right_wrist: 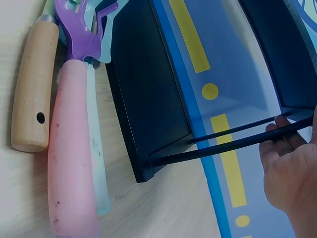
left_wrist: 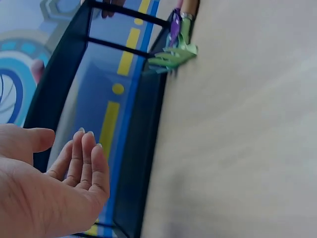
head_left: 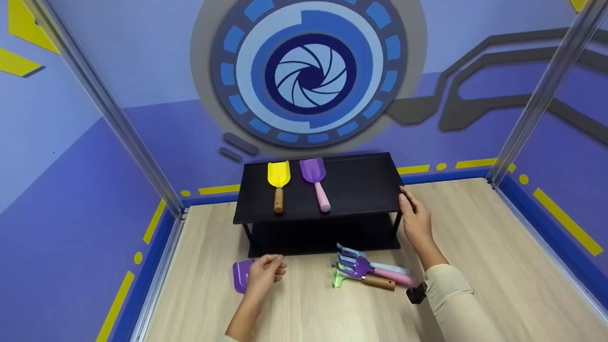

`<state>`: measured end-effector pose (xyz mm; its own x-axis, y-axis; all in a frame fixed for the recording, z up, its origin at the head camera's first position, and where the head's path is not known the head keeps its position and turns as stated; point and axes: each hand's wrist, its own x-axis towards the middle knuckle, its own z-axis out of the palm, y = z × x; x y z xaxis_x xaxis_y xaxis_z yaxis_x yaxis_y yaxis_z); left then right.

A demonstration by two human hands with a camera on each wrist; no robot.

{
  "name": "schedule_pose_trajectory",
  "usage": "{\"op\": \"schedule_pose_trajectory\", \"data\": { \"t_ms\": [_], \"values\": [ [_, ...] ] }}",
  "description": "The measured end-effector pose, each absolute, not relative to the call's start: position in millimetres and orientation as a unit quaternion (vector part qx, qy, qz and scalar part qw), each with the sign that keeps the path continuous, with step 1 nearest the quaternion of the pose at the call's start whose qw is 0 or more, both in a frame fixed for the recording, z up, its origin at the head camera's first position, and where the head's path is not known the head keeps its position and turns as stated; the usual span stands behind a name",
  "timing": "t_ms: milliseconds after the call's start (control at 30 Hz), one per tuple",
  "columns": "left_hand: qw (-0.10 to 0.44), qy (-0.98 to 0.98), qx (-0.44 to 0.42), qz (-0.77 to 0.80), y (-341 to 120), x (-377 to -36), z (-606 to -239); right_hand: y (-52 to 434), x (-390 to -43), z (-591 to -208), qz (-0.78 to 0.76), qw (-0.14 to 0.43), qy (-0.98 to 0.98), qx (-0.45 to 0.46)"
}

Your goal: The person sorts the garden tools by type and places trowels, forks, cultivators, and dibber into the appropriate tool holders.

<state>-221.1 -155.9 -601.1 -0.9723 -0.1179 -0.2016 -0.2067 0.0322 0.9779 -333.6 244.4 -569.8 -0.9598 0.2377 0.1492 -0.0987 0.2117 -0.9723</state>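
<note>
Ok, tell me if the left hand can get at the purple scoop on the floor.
Probably yes. The left hand hovers right over the purple scoop on the floor, fingers loosely curled and holding nothing. Nothing lies between them; the shelf and the rakes sit clear of it.

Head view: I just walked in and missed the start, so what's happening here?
A person is working with toy garden tools around a low black shelf on a wooden floor. The right hand rests on the shelf's right edge. The left hand hovers, fingers loosely curled, just above a purple scoop on the floor. A yellow shovel and a purple shovel lie on the top shelf. Three small rakes lie piled on the floor in front.
</note>
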Motion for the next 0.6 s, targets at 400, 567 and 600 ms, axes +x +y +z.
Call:
{"op": "schedule_pose_trajectory", "data": {
  "t_ms": [400, 567, 600],
  "values": [
    [0.027, 0.706, -0.175, 0.685, -188.7, -200.3, -619.2, 245.1, -333.4, -571.6, 0.634, 0.114, -0.763, -0.043],
    [-0.017, 0.713, -0.206, 0.67, -202.2, -196.5, -620.5, 240.8, -324.4, -555.0, 0.642, 0.099, -0.759, -0.046],
    [-0.026, 0.717, -0.211, 0.664, -206.0, -195.5, -620.8, 240.3, -324.0, -553.1, 0.642, 0.097, -0.759, -0.047]
  ]
}}
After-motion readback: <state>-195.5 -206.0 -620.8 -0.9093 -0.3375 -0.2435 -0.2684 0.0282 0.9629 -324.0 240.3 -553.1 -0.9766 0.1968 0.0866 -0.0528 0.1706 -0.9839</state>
